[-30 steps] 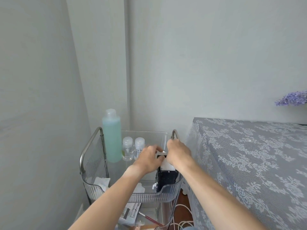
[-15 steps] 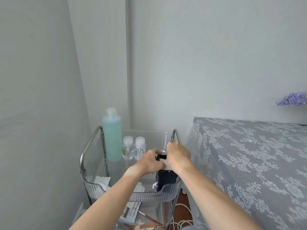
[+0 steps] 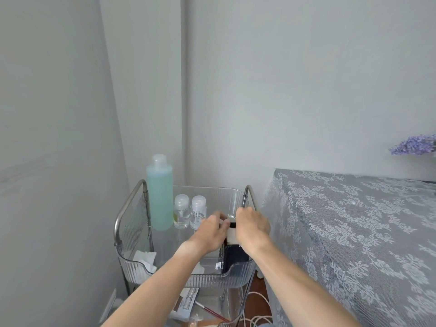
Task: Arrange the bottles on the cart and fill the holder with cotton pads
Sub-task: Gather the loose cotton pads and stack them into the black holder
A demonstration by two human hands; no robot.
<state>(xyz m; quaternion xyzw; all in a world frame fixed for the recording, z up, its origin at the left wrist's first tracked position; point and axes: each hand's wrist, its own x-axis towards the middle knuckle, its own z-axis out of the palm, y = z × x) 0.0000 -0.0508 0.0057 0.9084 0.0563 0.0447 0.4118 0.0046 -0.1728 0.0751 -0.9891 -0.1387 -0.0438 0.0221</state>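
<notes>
Both hands, left hand (image 3: 210,232) and right hand (image 3: 251,226), pinch white cotton pads (image 3: 230,238) directly above the upright black holder (image 3: 236,257).

Home room corner, plain grey walls, lace-covered table (image 3: 354,220), clear toiletry cart (image 3: 212,276), lavender sprig (image 3: 412,145)

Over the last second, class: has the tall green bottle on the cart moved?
No. The tall green bottle stands upright beside the two small clear bottles, by the cart's left handle, as before.
</notes>
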